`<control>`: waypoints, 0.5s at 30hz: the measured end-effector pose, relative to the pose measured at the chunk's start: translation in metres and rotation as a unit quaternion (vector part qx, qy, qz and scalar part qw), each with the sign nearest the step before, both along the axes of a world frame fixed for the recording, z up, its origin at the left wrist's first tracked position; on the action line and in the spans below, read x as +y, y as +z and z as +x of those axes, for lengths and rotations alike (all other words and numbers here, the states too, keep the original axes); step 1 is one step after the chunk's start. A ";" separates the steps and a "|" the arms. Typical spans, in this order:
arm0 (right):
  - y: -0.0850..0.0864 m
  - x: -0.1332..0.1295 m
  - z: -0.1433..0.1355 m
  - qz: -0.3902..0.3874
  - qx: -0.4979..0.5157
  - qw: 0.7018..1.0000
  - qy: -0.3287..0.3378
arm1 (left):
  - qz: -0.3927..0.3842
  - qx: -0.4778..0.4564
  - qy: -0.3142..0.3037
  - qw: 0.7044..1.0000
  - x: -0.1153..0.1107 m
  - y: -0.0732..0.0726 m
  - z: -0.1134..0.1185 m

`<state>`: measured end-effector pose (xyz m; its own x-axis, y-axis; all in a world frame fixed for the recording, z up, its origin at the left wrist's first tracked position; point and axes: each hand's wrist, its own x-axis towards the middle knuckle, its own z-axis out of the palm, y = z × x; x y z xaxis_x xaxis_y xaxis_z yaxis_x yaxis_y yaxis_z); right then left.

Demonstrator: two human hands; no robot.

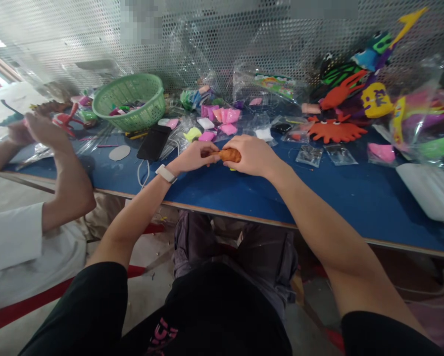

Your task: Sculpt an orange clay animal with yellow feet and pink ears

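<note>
Over the blue table [266, 195], both my hands are on one piece of orange-brown modelling clay [231, 155]. My right hand [253, 154] is curled round its thicker end from above. With fingertips pinched together, my left hand [195, 157] grips the thin end. A small bit of yellow shows under the right fingers; what it is I cannot make out. Several packets of pink clay [227, 116] lie just beyond my hands, along with a yellow-green lump [192, 134] in a clear bag.
A green basket [128, 101] and a black phone [154, 143] with a white cable lie left. Orange crab figure [336, 129], clear bags and a white packet [427, 190] occupy the right. A perforated metal panel [222, 39] stands behind. At far left, a co-worker's hands [39, 129] are raised.
</note>
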<state>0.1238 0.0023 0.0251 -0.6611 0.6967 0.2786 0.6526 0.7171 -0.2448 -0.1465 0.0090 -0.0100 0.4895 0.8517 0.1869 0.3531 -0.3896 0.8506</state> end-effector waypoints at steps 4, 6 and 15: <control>0.000 0.002 0.001 0.004 -0.008 1.000 0.004 | 0.117 0.078 0.032 0.990 0.001 -0.002 -0.006; -0.001 0.002 0.001 0.005 -0.006 1.000 0.007 | 0.168 0.121 0.050 0.977 0.002 -0.003 -0.008; -0.001 0.001 0.001 0.001 0.003 1.000 0.010 | 0.210 0.172 0.076 0.959 0.003 -0.007 -0.007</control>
